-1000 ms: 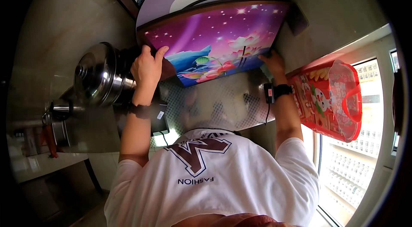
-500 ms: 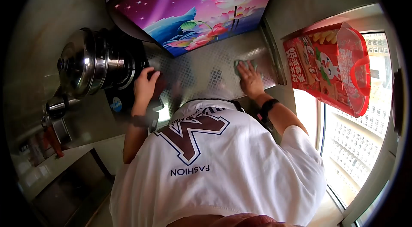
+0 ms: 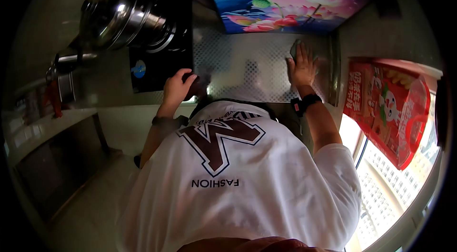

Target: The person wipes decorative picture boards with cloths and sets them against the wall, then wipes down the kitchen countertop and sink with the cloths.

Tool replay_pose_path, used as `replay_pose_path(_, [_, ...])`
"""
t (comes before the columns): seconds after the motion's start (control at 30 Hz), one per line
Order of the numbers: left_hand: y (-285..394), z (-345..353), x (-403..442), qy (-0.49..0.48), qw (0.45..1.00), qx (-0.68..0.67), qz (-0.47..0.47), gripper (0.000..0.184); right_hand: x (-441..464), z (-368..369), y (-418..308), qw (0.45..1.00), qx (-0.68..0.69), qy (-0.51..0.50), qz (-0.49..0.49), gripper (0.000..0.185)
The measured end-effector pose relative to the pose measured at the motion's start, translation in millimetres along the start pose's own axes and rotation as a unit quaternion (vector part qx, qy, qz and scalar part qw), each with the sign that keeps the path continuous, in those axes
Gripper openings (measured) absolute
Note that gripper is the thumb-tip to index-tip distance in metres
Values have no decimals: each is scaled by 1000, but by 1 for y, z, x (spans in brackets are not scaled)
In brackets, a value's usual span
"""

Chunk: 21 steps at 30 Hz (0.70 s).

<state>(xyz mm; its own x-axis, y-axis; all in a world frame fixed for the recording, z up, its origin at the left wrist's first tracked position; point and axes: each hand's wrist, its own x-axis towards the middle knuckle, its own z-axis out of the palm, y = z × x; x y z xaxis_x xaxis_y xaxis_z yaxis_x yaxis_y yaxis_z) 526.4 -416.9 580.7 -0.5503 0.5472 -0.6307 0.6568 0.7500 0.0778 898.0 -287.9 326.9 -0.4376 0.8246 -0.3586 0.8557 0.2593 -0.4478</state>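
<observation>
My right hand (image 3: 302,69) lies flat with its fingers spread on the patterned metallic-looking counter (image 3: 238,80). A grey-green cloth (image 3: 295,48) sits under and beside its fingertips. My left hand (image 3: 178,88) is at the counter's near left edge, its thumb and fingers curled around something dark (image 3: 193,91). That thing is blurred and partly covered, so its kind cannot be made out. Beyond the left hand is a black stove (image 3: 178,54) carrying a shiny steel pot (image 3: 116,19).
A glossy panel printed with lotus flowers (image 3: 290,4) stands at the back of the counter. On the right, a red printed bag (image 3: 385,104) hangs by a bright window (image 3: 385,195). Steel cookware (image 3: 66,61) is at the far left.
The view has shifted, so stove, panel and bag sit elsewhere in the picture. My right hand's fingers are straighter and more spread on the cloth. My left hand stays curled around the dark thing.
</observation>
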Motion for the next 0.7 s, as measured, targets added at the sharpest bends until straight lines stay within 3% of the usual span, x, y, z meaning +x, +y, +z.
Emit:
replay_pose_path(0.07, [-42,-36,-18,17,999,11,31,35,-37,-5,-59,997,4,-57,-50,70])
replay_pose_path(0.37, [-270,-171,-160,45,995,-70,-57,40,-193,-14,-317,987,20,-56,-146,64])
replay_pose_path(0.5, [-448,-239,-253,91,989,-92,-76,39,-250,22,-451,982,137,48,-117,54])
replay_pose_path(0.6, [-585,-290,-338,138,978,-119,-100,38,-296,47,-574,939,330,79,-60,56])
replay_pose_path(0.7, [-723,-324,-418,179,965,-141,-132,38,-335,41,-736,936,332,75,-93,47])
